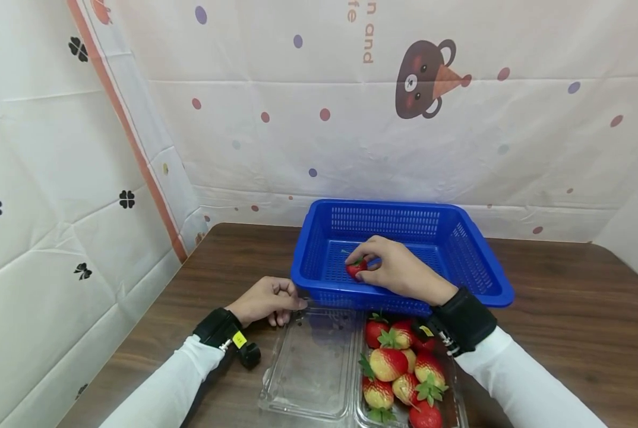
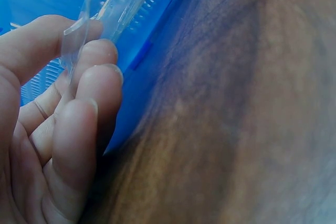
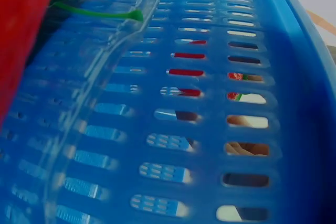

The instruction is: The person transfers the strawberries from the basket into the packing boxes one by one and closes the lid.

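Note:
Over the near left part of a blue basket (image 1: 404, 209), my right hand (image 1: 399, 267) pinches a red strawberry (image 1: 355, 269) between thumb and fingers. My left hand (image 1: 269, 302) holds the corner of a clear plastic lid (image 1: 319, 362), its thumb and fingertips meeting on the thin edge in the left wrist view. That lid lies opened out to the left of a clear box filled with several red and yellowish strawberries (image 1: 388, 364). In the right wrist view the basket's slotted wall (image 3: 210, 129) hides the right hand's grip, apart from bits seen through the slots.
The basket stands behind the clear box on a dark wood table (image 1: 559, 309). A patterned cloth (image 1: 244, 137) hangs as a wall behind and to the left. The right forearm passes over the right side of the strawberry box.

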A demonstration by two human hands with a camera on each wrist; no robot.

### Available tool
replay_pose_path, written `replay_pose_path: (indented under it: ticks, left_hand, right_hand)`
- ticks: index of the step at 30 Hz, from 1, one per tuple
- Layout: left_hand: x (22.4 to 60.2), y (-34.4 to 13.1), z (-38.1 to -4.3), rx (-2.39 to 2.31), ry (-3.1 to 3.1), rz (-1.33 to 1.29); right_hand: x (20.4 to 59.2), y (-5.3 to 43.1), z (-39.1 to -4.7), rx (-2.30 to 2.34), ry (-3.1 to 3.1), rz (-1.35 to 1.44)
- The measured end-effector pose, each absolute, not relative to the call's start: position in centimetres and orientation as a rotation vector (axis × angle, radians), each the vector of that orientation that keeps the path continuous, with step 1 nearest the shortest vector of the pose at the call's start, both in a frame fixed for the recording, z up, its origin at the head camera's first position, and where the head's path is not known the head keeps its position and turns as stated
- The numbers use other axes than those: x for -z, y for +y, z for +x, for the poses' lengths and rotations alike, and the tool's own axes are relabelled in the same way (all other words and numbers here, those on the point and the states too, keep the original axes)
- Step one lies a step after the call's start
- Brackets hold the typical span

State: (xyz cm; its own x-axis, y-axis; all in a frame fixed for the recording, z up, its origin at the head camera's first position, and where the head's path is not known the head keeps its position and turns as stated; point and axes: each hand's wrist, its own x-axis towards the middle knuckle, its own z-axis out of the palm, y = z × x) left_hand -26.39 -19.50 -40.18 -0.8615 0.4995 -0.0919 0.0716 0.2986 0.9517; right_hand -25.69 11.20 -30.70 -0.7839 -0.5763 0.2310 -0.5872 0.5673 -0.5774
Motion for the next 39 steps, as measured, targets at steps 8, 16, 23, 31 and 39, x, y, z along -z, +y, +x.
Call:
replay_pose_path:
  ticks: [8, 16, 23, 31, 39]
  left_hand:
    - [40.3, -19.4, -26.4, -1.591, 2.205, 0.499]
    - [40.3, -19.4, -26.4, -1.58, 2.229, 0.482]
    - [40.4, -19.4, -26.4, -1.57, 2.228, 0.483]
    - [40.2, -19.6, -26.4, -1.58, 2.22, 0.469]
    - [39.9, -19.5, -26.4, -1.578, 2.206, 0.474]
  right_hand:
    - [30.8, 11.5, -25.4, -1.111, -2.742, 1.002]
    - [30.9, 11.7, -25.3, -1.153, -2.692, 1.009]
    - [30.8, 12.2, -25.1, -1.152, -2.678, 1.003]
    - [30.3, 12.6, -24.7, -1.131, -2.641, 0.998]
    - [29.9, 13.0, -24.2, -1.102, -2.597, 1.01]
